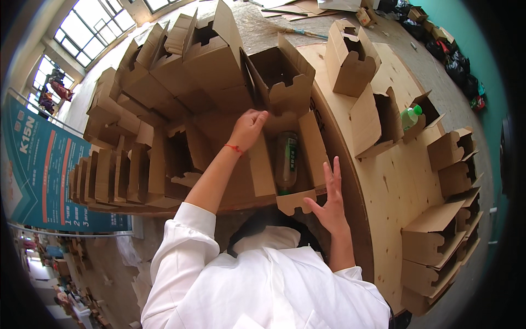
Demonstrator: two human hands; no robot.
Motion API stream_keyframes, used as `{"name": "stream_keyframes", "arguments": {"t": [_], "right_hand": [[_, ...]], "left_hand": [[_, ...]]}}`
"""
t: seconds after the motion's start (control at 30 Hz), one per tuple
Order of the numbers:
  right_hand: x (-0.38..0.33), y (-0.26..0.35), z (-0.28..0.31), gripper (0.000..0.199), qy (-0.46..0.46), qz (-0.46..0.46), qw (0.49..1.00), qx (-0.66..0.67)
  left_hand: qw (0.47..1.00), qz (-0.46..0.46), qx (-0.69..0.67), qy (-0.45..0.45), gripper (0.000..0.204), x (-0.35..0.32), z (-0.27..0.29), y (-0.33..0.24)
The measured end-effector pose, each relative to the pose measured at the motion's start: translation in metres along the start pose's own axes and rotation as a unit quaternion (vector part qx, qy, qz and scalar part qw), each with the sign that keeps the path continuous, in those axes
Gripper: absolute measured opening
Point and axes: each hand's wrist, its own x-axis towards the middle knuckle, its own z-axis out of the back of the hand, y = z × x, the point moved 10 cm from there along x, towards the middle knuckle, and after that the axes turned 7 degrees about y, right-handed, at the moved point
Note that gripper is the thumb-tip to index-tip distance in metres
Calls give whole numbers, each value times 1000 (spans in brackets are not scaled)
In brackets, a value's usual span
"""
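Observation:
In front of me an open cardboard box (314, 147) has its flaps folded outward, and a clear bottle (285, 164) with a dark green label lies in it. My left hand (249, 130), with a red string at the wrist, is closed at the box's far left corner. Its fingertips hide whether cardboard is pinched between them. On the right side, my right hand (331, 203) is open with fingers spread, beside the box's right flap and the notched near flap (296, 203). Just beyond stands another open cardboard box (290, 98) with a notched edge.
Stacked open cartons (192, 71) rise at the far left, and a row of upright cartons (115, 175) runs along the left. The wooden board (378, 203) at right carries more cartons (433, 241) and a green-capped bottle (411, 116). A broom (296, 31) lies on the floor beyond.

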Motion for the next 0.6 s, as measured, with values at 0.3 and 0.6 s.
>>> {"name": "stream_keyframes", "arguments": {"t": [0.3, 0.6], "right_hand": [[5, -43, 11, 88, 21, -11, 998, 50], [24, -26, -23, 92, -70, -52, 991, 99]], "left_hand": [[981, 6, 180, 67, 30, -26, -31, -12], [981, -6, 186, 60, 29, -24, -34, -11]]}}
